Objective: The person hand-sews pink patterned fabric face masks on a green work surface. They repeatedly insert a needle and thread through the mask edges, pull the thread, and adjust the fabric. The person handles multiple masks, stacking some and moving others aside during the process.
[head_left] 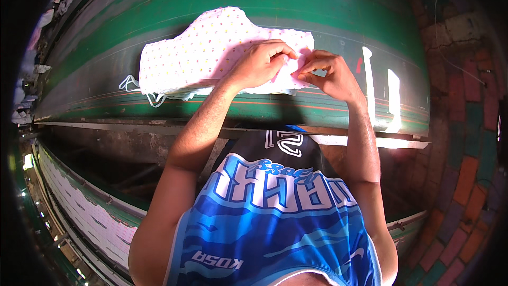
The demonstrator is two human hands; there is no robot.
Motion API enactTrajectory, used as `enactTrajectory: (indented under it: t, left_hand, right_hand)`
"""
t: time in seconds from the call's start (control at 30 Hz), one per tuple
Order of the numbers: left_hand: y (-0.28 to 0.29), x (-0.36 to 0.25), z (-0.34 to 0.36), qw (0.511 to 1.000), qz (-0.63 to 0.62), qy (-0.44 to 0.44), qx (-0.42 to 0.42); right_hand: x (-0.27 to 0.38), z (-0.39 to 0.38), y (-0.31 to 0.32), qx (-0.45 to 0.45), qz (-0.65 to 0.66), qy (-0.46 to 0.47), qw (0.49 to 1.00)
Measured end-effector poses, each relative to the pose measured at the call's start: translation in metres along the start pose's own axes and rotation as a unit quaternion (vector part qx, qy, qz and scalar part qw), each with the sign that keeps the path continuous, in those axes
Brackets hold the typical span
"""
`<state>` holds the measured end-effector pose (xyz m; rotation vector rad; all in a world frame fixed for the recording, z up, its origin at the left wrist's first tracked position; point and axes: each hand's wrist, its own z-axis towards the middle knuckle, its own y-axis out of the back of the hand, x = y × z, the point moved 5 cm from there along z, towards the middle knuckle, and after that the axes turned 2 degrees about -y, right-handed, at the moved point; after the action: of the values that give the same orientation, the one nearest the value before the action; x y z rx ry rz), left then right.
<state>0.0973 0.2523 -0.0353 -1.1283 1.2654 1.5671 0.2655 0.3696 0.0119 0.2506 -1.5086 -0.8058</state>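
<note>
Along the near edge of the green and dark grey worktop point(370, 16), about midway between its left and right ends, lies a pale pink cloth point(211, 47) printed with small dots. It is longer from left to right than from front to back, and its far side rises to a rounded hump. Further pale layers show beneath it on the side facing the near edge, and thin white cords point(155, 99) loop out at its left end onto the worktop.

Both hands meet at the cloth's right end, where it is puckered. The left hand point(260, 62) rests on it from above, its fingers curled downward; whether they clamp a fold cannot be told. Just beside it, the right hand point(330, 74) has thumb and forefinger bent toward each other, the tips close together at the cloth, a small gap showing behind them; whether they grip it cannot be told.

Toward the worktop's right edge, two bright strips of light point(393, 100) fall across the surface. Beyond that edge is a floor of coloured bricks point(468, 175).
</note>
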Motion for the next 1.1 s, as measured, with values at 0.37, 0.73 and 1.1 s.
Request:
enactTrajectory:
  t: [0.37, 0.73, 1.1]
  left_hand:
    - [-0.003, -0.006, -0.003, 0.995, 0.022, -0.09, -0.034]
    - [0.003, -0.017, -0.011, 0.983, 0.114, -0.142, -0.024]
    - [0.017, 0.01, 0.001, 0.99, -0.009, -0.076, -0.122]
  right_hand:
    - [-0.005, -0.002, -0.007, 0.063, 0.001, 0.015, 0.998]
    - [0.013, 0.035, 0.014, 0.094, 0.012, -0.052, 0.994]
    - [-0.002, 0.023, 0.002, -0.154, 0.096, -0.029, 0.983]
